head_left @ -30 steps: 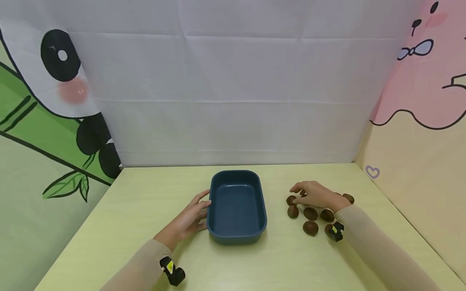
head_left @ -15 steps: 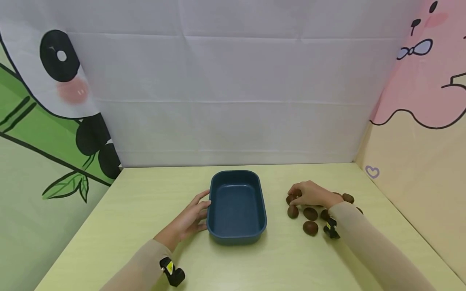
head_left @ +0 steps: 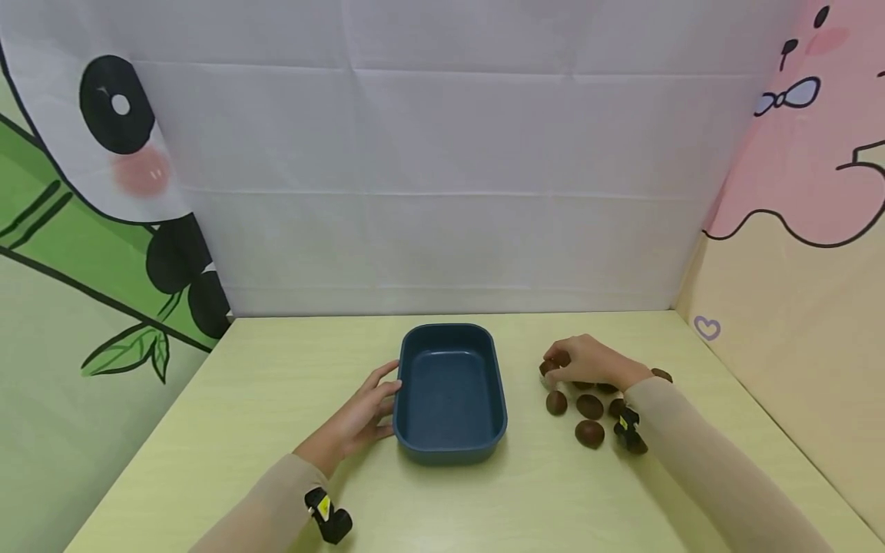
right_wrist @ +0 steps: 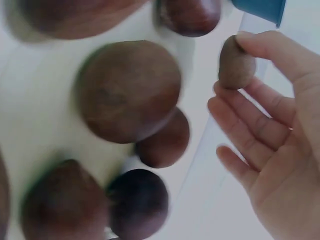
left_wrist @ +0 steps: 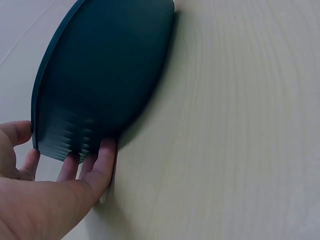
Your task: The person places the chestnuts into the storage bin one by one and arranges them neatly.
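Note:
A dark blue rectangular tub stands in the middle of the table in the head view. My left hand touches its left outer wall, fingers spread and mostly straight, with fingertips along the side and rim; the left wrist view shows the ribbed wall at the fingertips. At the right, my right hand pinches a brown chestnut between thumb and fingertips. More chestnuts lie under and around that hand, such as one chestnut nearest me and another chestnut to its left. Some are partly hidden by the hand and sleeve.
The pale wooden table ends at a white cloth backdrop. Printed cloth walls stand at both sides. In the right wrist view, several chestnuts loom close to the camera, and a corner of the tub shows at the top.
My right hand has closed its fingertips on a chestnut at the left of the group and shifted slightly up and left with it. The left hand and tub stay in place.

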Demonstrator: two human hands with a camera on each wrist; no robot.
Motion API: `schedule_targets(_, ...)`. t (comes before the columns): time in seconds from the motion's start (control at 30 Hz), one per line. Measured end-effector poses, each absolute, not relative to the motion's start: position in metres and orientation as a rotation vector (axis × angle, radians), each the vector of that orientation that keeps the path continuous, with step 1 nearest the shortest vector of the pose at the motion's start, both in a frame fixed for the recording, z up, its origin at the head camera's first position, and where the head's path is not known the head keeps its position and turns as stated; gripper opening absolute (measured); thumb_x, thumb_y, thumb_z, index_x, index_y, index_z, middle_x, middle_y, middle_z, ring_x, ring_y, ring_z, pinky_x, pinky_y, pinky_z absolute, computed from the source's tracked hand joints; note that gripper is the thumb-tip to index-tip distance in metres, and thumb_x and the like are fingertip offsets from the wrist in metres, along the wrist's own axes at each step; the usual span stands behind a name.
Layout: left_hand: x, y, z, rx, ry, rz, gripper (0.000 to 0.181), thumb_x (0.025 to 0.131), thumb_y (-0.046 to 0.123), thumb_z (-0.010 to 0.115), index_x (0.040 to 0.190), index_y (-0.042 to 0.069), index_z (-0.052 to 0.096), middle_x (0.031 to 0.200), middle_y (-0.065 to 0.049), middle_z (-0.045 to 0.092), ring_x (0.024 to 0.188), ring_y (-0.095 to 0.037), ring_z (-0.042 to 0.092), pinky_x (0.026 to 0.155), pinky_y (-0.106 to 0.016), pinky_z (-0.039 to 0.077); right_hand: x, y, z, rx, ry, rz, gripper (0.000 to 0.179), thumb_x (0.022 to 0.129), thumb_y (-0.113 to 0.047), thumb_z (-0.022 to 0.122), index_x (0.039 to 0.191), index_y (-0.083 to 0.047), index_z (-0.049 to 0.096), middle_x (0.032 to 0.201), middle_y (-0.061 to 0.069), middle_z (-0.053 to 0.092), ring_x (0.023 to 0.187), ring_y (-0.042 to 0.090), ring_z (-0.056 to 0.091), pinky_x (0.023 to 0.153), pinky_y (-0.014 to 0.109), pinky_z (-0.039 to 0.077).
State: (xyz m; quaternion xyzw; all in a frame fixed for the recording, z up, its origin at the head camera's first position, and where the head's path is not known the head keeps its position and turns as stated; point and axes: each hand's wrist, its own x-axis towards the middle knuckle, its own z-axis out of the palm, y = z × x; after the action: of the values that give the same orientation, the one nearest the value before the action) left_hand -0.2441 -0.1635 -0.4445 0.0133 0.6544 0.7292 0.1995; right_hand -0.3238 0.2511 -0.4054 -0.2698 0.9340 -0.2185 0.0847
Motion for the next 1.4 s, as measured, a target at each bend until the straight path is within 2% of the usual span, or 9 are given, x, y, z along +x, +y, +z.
schedule_targets(0.3, -0.245, -0.164, -0.446, 0.043, 1.799, 2.06, 0.062, 0.106, 0.03, 0.049, 0.159, 0.028, 0.017, 0.152, -0.023, 0.039, 0.133, -0.034, 0.048, 0.09, -0.046, 0.049, -0.324, 0.223, -0.381, -1.026, 2.786, -0.775, 0.033, 0.092, -0.023, 0.072, 0.12, -0.006, 0.069, 0.107, -0.002, 0.071, 0.092, 0.014, 0.069, 0.084, 0.036, 0.054)
schedule_targets(0.53, -0.246, -0.163, -0.445, 0.04, 1.799, 2.063, 0.062, 0.105, 0.031, 0.05, 0.158, 0.028, 0.019, 0.153, -0.023, 0.037, 0.134, -0.035, 0.047, 0.089, -0.046, 0.049, -0.322, 0.189, -0.357, -1.159, 2.765, -0.817, 0.03, 0.092, -0.019, 0.07, 0.119, -0.006, 0.069, 0.106, -0.002, 0.071, 0.091, 0.014, 0.069, 0.085, 0.036, 0.054)
schedule_targets(0.83, -0.245, -0.163, -0.444, 0.04, 1.805, 2.059, 0.063, 0.105, 0.031, 0.05, 0.159, 0.028, 0.017, 0.155, -0.022, 0.035, 0.134, -0.035, 0.047, 0.088, -0.045, 0.05, -0.326, 0.135, -0.339, -1.155, 2.696, -0.92, 0.035, 0.095, -0.02, 0.071, 0.127, -0.008, 0.065, 0.114, 0.0, 0.069, 0.097, 0.013, 0.069, 0.08, 0.027, 0.054)
schedule_targets(1.1, -0.247, -0.161, -0.442, 0.04, 1.818, 2.054, 0.061, 0.106, 0.031, 0.049, 0.158, 0.028, 0.019, 0.155, -0.021, 0.035, 0.136, -0.036, 0.045, 0.09, -0.047, 0.049, -0.338, 0.085, -0.343, -1.161, 2.662, -1.062, 0.038, 0.095, -0.022, 0.071, 0.13, -0.007, 0.064, 0.117, 0.004, 0.07, 0.104, 0.02, 0.068, 0.086, 0.028, 0.053)
schedule_targets(1.4, -0.246, -0.162, -0.445, 0.02, 1.825, 2.065, 0.059, 0.106, 0.031, 0.049, 0.157, 0.029, 0.022, 0.154, -0.019, 0.037, 0.132, -0.032, 0.05, 0.09, -0.047, 0.05, -0.348, 0.052, -0.387, -0.923, 2.712, -1.153, 0.039, 0.095, -0.022, 0.071, 0.128, -0.002, 0.065, 0.113, 0.009, 0.071, 0.105, 0.022, 0.066, 0.089, 0.035, 0.052)
